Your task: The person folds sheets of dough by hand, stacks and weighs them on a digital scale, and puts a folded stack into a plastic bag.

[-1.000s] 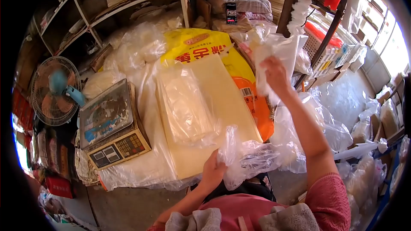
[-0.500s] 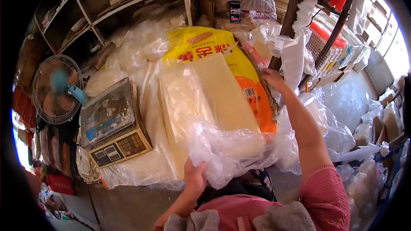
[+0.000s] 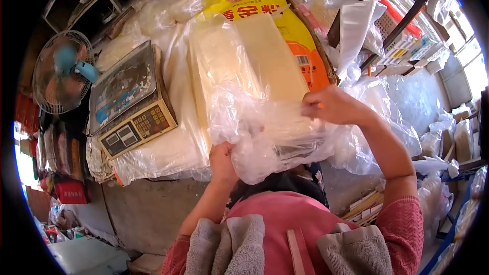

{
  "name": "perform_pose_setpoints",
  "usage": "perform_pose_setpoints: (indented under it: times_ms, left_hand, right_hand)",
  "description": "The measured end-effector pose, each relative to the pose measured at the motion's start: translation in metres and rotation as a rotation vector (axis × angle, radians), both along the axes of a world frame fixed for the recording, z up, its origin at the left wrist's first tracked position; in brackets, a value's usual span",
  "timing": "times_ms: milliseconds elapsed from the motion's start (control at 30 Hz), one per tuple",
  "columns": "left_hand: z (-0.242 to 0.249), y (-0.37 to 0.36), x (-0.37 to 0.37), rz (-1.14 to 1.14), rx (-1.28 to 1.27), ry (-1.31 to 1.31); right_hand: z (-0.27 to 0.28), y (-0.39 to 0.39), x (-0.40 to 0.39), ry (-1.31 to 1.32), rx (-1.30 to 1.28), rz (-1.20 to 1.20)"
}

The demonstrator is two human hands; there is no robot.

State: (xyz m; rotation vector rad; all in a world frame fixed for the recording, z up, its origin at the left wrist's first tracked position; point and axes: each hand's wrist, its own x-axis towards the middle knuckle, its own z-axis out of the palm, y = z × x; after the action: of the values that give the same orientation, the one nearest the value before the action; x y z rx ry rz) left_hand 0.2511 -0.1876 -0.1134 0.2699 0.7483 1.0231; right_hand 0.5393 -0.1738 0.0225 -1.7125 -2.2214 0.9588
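Observation:
A crumpled clear plastic bag (image 3: 277, 137) lies bunched over the table's near edge, in front of my body. My left hand (image 3: 223, 162) is closed on the bag's lower left side. At the bag's upper right edge my right hand (image 3: 333, 105) is closed, fingertips pressed together; a small orange spot shows there, and what they hold I cannot make out. Beyond the bag lies a stack of pale translucent plastic sheets (image 3: 277, 53), with a shiny clear-wrapped layer (image 3: 221, 53) on its left part. Under the stack spreads a yellow and orange printed sack (image 3: 293, 25).
A worn digital scale (image 3: 137, 127) stands left on the table, with a fan (image 3: 63, 71) beyond it. To the right, a dark post (image 3: 351, 0) carries hanging white plastic (image 3: 354, 30). White baskets (image 3: 402, 40) and loose clear plastic (image 3: 392, 107) lie past it.
My right hand has come back from beside the dark post to the bag's right edge, its arm now bent. My left hand still grips the bag. The view has tilted down.

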Motion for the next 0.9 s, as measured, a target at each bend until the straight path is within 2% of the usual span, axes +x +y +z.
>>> perform_pose_setpoints:
  times_ms: [67,100,200,267,333,400,500,600,633,733,800,867,900]
  left_hand:
    - [0.036,-0.008,0.006,0.04,0.049,0.239]
    - [0.048,-0.011,0.008,0.058,0.073,0.359]
    - [0.02,-0.008,-0.001,0.011,0.216,0.319]
    - [0.019,-0.007,-0.007,0.02,0.202,0.343]
    - [0.014,-0.006,-0.013,0.025,0.189,0.349]
    - [0.003,-0.007,-0.017,0.024,0.178,0.341]
    - [0.009,-0.01,-0.012,0.084,0.084,0.273]
    - [0.009,-0.013,-0.013,0.064,0.092,0.228]
    - [0.01,-0.015,-0.011,0.077,0.081,0.235]
    - [0.017,-0.019,-0.001,0.093,0.066,0.243]
    - [0.021,-0.023,0.003,0.099,0.059,0.238]
    - [0.015,-0.026,0.004,0.086,0.046,0.217]
    - [0.013,-0.027,0.005,0.075,0.042,0.207]
  right_hand:
    - [0.001,0.004,0.013,0.18,-0.03,-0.158]
    - [-0.005,0.007,0.024,0.336,0.039,-0.194]
    - [-0.011,0.013,0.055,0.698,0.117,-0.373]
    - [0.001,0.007,0.065,0.748,0.155,-0.605]
    - [0.0,0.007,0.091,0.823,0.066,-0.722]
    - [-0.004,0.005,0.101,0.633,0.067,-0.776]
    - [-0.001,-0.013,0.095,0.975,0.254,-0.697]
    - [0.011,-0.028,0.095,0.653,0.582,-0.712]
    - [0.017,-0.036,0.086,0.664,0.654,-0.719]
    - [0.016,-0.056,0.065,0.391,0.978,-0.781]
    - [0.028,-0.079,0.034,0.002,1.355,-0.653]
    - [0.037,-0.097,0.016,0.02,1.508,-0.352]
    - [0.039,-0.107,0.005,0.03,1.35,-0.231]
